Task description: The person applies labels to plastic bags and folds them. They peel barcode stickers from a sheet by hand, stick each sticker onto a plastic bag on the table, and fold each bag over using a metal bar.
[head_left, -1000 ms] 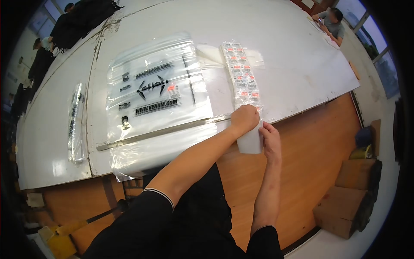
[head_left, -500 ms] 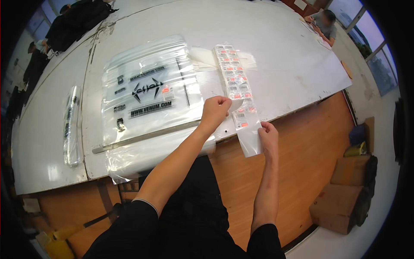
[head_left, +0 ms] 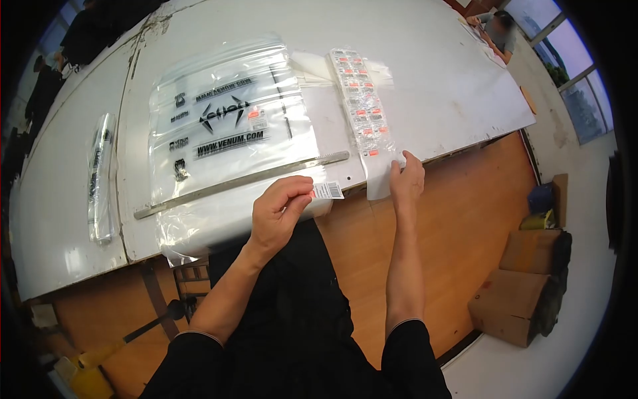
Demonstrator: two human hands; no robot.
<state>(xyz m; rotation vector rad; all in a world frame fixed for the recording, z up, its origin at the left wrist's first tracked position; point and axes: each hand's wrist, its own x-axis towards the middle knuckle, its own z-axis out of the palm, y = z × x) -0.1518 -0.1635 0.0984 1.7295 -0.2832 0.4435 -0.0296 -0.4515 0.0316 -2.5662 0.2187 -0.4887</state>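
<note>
Between the thumb and fingers of my left hand (head_left: 280,207) is a small white barcode sticker (head_left: 329,191) with an orange patch. This hand is in front of a metal ruler (head_left: 246,184) lying across a stack of clear plastic bags (head_left: 279,143) printed in black. Another barcode label (head_left: 256,120) shows on the top bag. To the right, a long stack of label sheets (head_left: 364,100) carries rows of similar stickers. Its bare backing end (head_left: 379,183) hangs over the table edge, and my right hand (head_left: 407,178) is closed on its right side.
A rolled printed plastic bag (head_left: 101,179) lies left on the white table (head_left: 438,86). Across the far right corner sits another person (head_left: 498,36). Cardboard boxes (head_left: 508,309) stand on the floor at right. Dark bags or clothing (head_left: 100,30) are at the far left.
My left hand has moved left and down, away from the label sheets, with a barcode sticker now off its backing. My right hand stays by the sheet's end. The camera view has shifted slightly.
</note>
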